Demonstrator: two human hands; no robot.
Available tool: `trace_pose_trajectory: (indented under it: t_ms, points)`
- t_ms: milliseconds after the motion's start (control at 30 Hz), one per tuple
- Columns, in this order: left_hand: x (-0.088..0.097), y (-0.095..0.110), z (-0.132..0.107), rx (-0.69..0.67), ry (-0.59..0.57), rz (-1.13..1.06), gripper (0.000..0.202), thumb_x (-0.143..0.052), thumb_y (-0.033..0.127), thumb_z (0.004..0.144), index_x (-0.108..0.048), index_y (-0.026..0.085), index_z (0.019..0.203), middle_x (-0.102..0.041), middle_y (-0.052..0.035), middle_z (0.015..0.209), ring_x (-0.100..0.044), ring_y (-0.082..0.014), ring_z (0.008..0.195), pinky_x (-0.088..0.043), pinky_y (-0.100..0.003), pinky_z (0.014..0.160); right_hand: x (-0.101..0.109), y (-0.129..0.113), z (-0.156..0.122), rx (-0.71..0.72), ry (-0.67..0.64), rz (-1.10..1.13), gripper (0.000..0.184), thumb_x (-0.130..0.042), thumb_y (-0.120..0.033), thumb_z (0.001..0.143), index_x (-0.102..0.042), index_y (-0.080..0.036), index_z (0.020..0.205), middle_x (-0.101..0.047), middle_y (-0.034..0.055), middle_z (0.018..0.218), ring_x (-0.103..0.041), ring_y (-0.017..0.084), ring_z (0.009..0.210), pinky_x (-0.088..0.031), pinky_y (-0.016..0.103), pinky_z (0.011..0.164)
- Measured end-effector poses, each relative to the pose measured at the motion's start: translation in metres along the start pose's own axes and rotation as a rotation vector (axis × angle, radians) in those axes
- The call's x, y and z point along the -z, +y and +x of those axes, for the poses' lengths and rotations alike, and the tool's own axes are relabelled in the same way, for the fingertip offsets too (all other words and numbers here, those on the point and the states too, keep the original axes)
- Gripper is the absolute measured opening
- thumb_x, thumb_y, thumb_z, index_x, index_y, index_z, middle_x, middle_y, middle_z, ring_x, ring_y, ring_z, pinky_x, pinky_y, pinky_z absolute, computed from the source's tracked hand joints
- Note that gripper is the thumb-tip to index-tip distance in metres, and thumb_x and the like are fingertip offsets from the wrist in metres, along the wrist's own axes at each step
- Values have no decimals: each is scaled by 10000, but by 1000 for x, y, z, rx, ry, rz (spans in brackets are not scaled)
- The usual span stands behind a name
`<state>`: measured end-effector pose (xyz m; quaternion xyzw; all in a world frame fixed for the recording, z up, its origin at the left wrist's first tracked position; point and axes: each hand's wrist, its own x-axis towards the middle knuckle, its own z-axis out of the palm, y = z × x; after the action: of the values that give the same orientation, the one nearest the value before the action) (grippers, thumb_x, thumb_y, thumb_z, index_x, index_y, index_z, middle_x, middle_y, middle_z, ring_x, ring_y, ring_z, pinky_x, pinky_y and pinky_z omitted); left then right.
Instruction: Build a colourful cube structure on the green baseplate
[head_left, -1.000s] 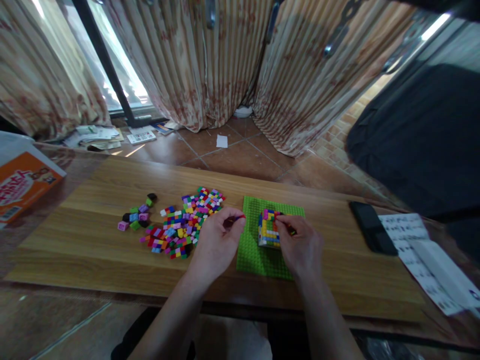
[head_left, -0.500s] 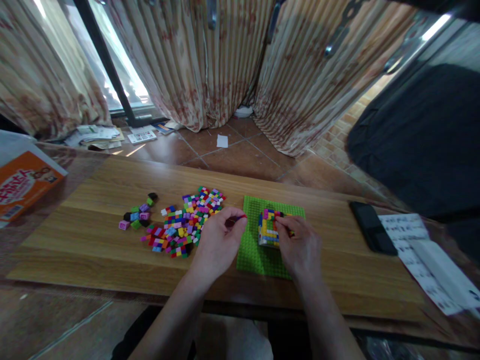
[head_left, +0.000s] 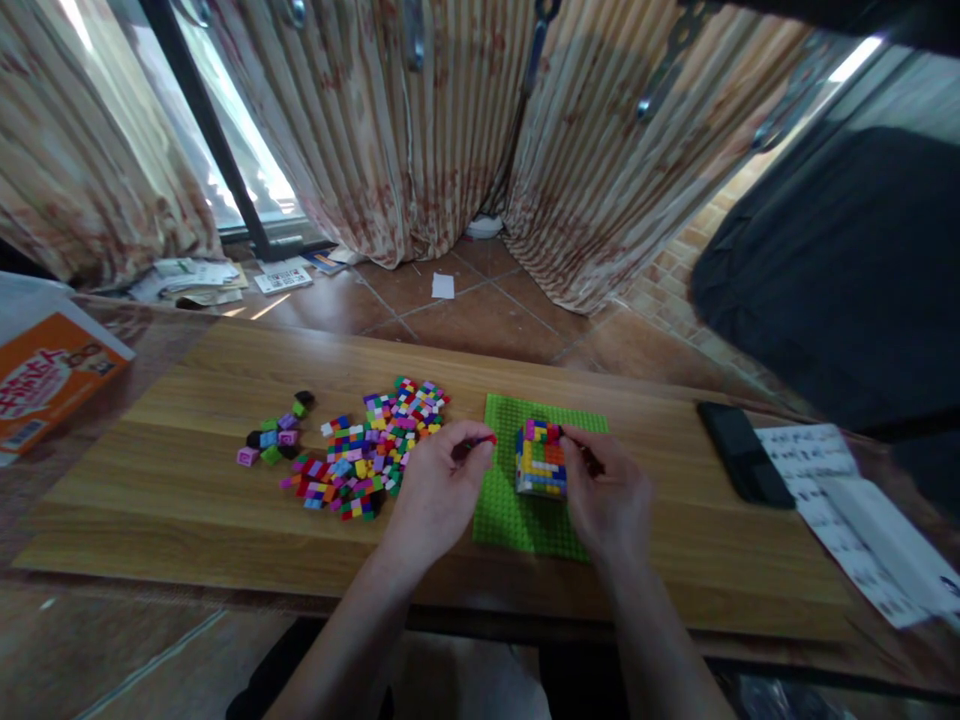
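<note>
A small multicoloured brick tower [head_left: 540, 458] stands on a green baseplate [head_left: 525, 520] on the wooden table. My left hand [head_left: 439, 490] rests at the plate's left edge, fingers curled, pinching a small red brick [head_left: 487, 438] at its tips. My right hand [head_left: 607, 495] is curled against the tower's right side, its fingertips touching the tower's top edge, where they seem to pinch a small dark piece. A heap of loose coloured bricks [head_left: 375, 445] lies just left of my left hand.
A few larger purple, green and black cubes [head_left: 274, 438] sit left of the heap. A black phone [head_left: 739, 452] and printed papers [head_left: 855, 515] lie at the right. An orange box [head_left: 45, 375] is at the far left. The table's near edge runs below my wrists.
Both hands stay almost where they were. My right fingertips have shifted slightly along the tower's top right. The view has tilted a little.
</note>
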<state>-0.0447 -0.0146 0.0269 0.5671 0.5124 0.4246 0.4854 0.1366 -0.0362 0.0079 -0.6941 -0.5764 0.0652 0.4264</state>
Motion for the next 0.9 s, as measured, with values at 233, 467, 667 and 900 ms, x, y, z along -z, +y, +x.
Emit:
trace_pose_trajectory:
  t_ms: [233, 467, 667, 900]
  points:
    - [-5, -6, 1, -11, -60, -1, 166, -552, 192, 854, -685, 171, 952, -714, -57, 899, -661, -183, 815, -530, -323, 751, -3, -15, -9, -184, -114, 408, 213, -620, -362, 850, -736, -213, 949, -747, 59, 957, -687, 198, 851, -547, 333, 760]
    - [-8, -4, -3, -127, -102, 60, 244, -544, 125, 851, -627, 166, 1076, -714, -59, 937, -677, -175, 860, -531, -315, 783, -2, -28, -12, -57, -367, 415, 192, -621, -348, 870, -722, -233, 986, -705, 16, 868, -630, 146, 730, -489, 281, 682]
    - [-12, -2, -7, -222, -110, 30, 213, -559, 109, 844, -664, 193, 1009, -725, -31, 925, -680, -151, 859, -525, -271, 780, -2, -28, -13, -99, -361, 486, 117, -629, -306, 861, -711, -224, 872, -675, -7, 790, -608, 138, 724, -472, 276, 694]
    - [-14, 6, -5, -114, 74, -188, 69, -654, 133, 771, -714, 166, 765, -707, -8, 702, -641, -125, 654, -511, -227, 629, -9, -28, -10, -342, -110, 761, 165, -689, -357, 790, -711, -196, 815, -625, -30, 614, -539, 101, 551, -464, 240, 564]
